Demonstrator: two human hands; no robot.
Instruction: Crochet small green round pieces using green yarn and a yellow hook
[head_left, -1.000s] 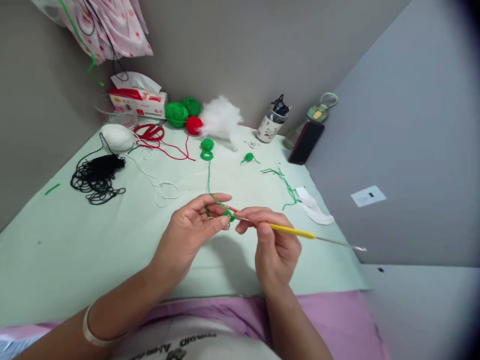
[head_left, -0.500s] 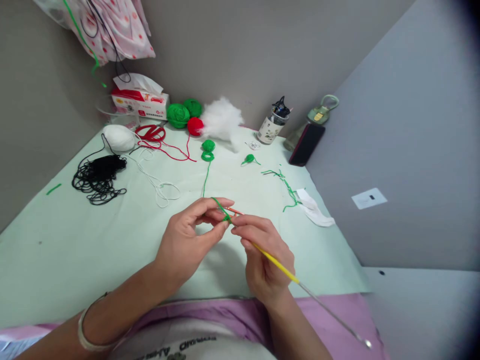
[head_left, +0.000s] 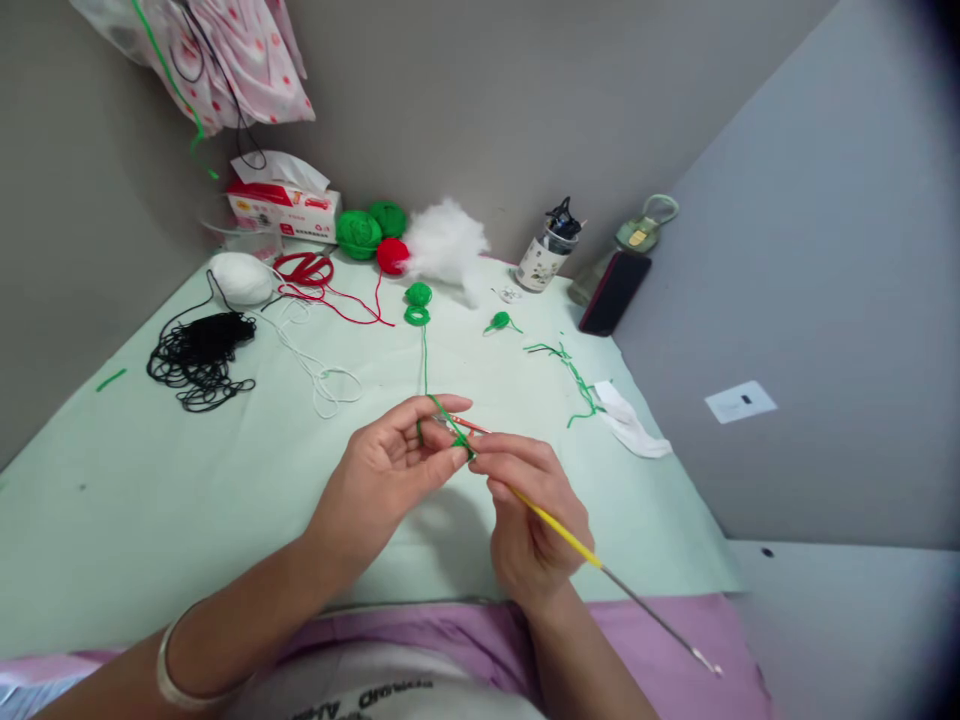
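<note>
Between thumb and fingers, my left hand [head_left: 382, 465] pinches a small piece of green crochet work [head_left: 460, 441]. Green yarn [head_left: 425, 360] runs over its index finger from a small green ball [head_left: 418, 295] on the table. My right hand [head_left: 536, 515] is closed round the yellow grip of a crochet hook [head_left: 559, 530]. The hook's metal end points down to the right, and its other tip meets the green work, partly hidden by fingers. A thin orange-red tool [head_left: 471, 424] shows just behind the work; what holds it I cannot make out.
Black yarn [head_left: 201, 360], a white ball [head_left: 241, 279], red scissors [head_left: 304, 268] and larger green balls [head_left: 359, 234] lie at the left and back. White stuffing [head_left: 446, 245], a pen cup [head_left: 546, 258], a phone [head_left: 615, 293] and yarn scraps [head_left: 574, 375] stand or lie further right.
The yarn from the green ball has shifted right and now hangs straighter. Both hands have moved slightly right, and the hook's far end has swung up and left.
</note>
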